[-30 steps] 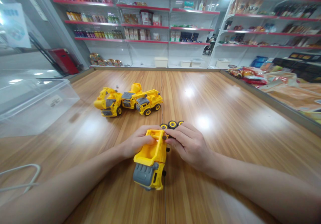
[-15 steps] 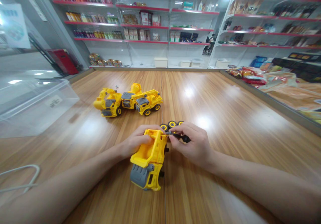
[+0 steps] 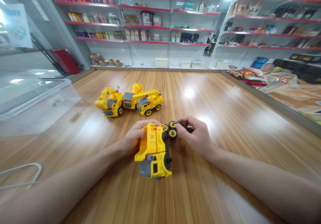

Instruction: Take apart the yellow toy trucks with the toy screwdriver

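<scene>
A clear box (image 3: pixel 37 100) is sitting mid-left, contents indiscernible. At lower centre the toy truck (image 3: pixel 154 150) is lying lengthwise up the frame, cab pointing down-frame. The left hand (image 3: pixel 130 141) is clasping its bed; the right hand (image 3: pixel 198 136) is pinching a small grey piece (image 3: pixel 176 122).

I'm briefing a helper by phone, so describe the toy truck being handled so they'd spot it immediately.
On the glossy wooden table, in front of the cluster of three yellow toy construction vehicles, sits a yellow plastic toy dump truck with a grey front. Unlike those, it is gripped by the left hand, loose black wheels beside it.
</scene>
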### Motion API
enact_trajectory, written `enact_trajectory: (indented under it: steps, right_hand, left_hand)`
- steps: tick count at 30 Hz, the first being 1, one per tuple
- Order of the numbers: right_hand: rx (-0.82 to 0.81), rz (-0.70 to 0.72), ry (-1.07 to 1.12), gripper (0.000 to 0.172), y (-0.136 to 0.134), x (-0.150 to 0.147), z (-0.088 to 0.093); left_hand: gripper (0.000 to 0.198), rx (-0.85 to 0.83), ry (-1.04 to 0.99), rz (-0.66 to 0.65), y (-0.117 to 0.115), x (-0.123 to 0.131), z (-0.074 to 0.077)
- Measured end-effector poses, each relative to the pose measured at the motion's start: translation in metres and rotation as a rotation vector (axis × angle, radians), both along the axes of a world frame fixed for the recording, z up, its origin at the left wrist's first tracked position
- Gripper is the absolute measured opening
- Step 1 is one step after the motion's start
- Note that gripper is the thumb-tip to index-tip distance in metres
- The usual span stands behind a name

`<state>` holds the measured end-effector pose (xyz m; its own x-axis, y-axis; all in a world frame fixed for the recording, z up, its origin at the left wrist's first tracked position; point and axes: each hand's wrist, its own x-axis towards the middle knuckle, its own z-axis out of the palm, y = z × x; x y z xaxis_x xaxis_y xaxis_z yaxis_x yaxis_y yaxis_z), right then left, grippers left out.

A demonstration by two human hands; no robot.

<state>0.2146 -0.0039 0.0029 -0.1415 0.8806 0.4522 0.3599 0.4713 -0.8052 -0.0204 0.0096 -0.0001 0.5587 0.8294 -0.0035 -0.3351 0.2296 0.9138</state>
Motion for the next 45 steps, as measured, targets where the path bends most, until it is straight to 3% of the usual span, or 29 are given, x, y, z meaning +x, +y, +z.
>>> enact_trajectory:
  steps: [7, 12, 20, 28, 37, 41, 45]
  right_hand:
    - [0.385, 0.226, -0.043, 0.012, -0.011, -0.007, 0.008]
    - [0.563, 0.418, -0.073, 0.018, -0.015, -0.01, 0.01]
    - [0.507, 0.519, -0.086, 0.019, -0.015, -0.013, 0.009]
    - [0.482, 0.538, -0.081, 0.016, -0.015, -0.014, 0.011]
    - [0.518, 0.592, -0.136, 0.022, -0.017, -0.014, 0.004]
    - [0.506, 0.592, -0.143, 0.02, -0.018, -0.014, 0.003]
    - [0.512, 0.581, -0.127, 0.019, -0.02, -0.016, 0.008]
  left_hand:
    - [0.029, 0.1, 0.12, -0.041, -0.001, 0.002, -0.002]
    - [0.041, 0.143, 0.126, -0.048, -0.001, 0.003, 0.0]
    - [0.034, 0.155, 0.111, -0.017, -0.001, 0.005, 0.007]
    - [0.045, 0.111, 0.024, -0.025, 0.002, 0.003, 0.005]
    - [0.045, 0.15, 0.227, -0.132, 0.002, -0.003, 0.004]
    - [0.048, 0.165, 0.15, -0.177, 0.003, -0.004, 0.001]
    - [0.033, 0.182, 0.056, -0.179, 0.006, -0.005, -0.002]
